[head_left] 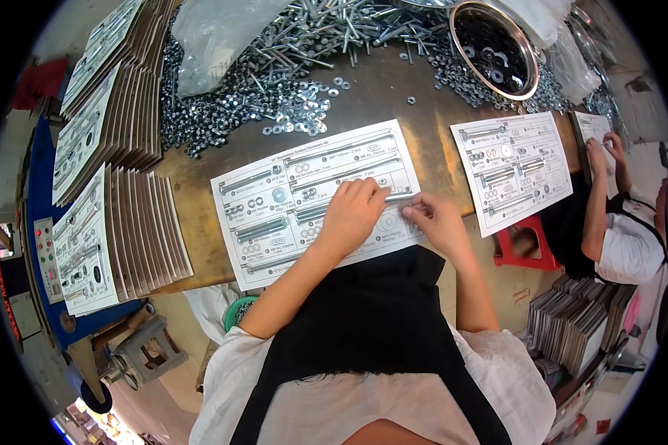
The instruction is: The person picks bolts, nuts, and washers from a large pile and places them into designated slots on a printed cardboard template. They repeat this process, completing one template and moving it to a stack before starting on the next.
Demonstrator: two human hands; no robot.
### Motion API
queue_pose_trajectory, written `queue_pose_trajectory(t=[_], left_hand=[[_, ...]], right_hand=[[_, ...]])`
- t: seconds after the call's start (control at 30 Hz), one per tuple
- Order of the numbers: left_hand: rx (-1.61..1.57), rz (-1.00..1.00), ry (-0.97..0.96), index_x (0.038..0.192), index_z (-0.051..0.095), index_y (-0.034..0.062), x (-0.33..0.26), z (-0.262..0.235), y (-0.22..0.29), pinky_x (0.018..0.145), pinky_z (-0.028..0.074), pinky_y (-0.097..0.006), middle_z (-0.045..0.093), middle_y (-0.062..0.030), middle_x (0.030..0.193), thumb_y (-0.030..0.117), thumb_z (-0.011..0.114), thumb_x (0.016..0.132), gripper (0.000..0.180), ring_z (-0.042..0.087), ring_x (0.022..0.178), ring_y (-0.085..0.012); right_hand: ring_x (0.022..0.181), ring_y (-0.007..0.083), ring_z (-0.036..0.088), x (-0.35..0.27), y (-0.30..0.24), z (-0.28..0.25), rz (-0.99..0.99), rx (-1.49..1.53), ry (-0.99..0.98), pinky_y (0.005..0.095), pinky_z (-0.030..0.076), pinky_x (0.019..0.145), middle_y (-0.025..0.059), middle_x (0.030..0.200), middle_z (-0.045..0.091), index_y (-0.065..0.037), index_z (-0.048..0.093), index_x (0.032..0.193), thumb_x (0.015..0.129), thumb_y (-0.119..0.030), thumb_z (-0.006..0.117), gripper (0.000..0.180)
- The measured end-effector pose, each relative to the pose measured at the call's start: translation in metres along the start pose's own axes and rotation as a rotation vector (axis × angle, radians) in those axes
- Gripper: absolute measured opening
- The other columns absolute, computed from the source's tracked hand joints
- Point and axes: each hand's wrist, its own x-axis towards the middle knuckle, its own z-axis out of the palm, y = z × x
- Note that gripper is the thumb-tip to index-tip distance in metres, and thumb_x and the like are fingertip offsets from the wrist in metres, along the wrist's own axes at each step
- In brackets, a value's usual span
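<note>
Hands meet at frame centre: your left hand (352,215) and right hand (436,222) pinch a long bolt (398,197) flat against the printed card (315,200), matching its outline.

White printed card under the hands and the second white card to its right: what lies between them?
In the head view, bare brown tabletop separates the white printed card from the second white card.

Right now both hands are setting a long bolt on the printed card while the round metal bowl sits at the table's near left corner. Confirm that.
Not quite. The left hand and right hand do hold a long bolt on the printed card, but the round metal bowl sits at the far right of the table, among the loose hardware. The head view shows it.
</note>
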Motion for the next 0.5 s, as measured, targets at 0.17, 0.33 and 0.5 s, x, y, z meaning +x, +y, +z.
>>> queue_pose_trajectory(t=[0.17,0.33,0.5], left_hand=[[0.102,-0.06,-0.002,0.109,0.068,0.0077,-0.012,0.02,-0.001,0.078,0.043,-0.035,0.056,-0.0041,0.092,0.013,0.073,0.081,0.029,0.056,0.089,-0.0224],[0.025,-0.11,0.026,0.105,0.07,0.012,-0.006,0.013,0.002,0.079,0.041,-0.036,0.056,-0.0035,0.092,0.017,0.076,0.079,0.027,0.055,0.09,-0.0223],[0.099,-0.166,0.089,0.094,0.072,0.0134,0.021,0.01,-0.021,0.081,0.039,-0.037,0.056,-0.0027,0.094,0.019,0.078,0.076,0.019,0.054,0.093,-0.0217]], right_hand=[[0.069,0.0261,0.066,-0.006,-0.003,0.021,-0.068,-0.399,0.304,0.0369,0.051,0.062,0.0086,0.084,0.069,-0.006,0.066,0.094,0.079,-0.016,0.079,0.022],[0.07,0.0267,0.067,-0.001,0.001,0.02,-0.007,-0.434,0.293,0.0388,0.05,0.061,0.0058,0.075,0.067,-0.008,0.064,0.088,0.08,-0.022,0.079,0.023],[0.07,0.0263,0.067,0.001,-0.01,0.013,0.025,-0.425,0.278,0.0378,0.05,0.06,0.0059,0.073,0.068,-0.009,0.066,0.087,0.085,-0.027,0.074,0.02]])
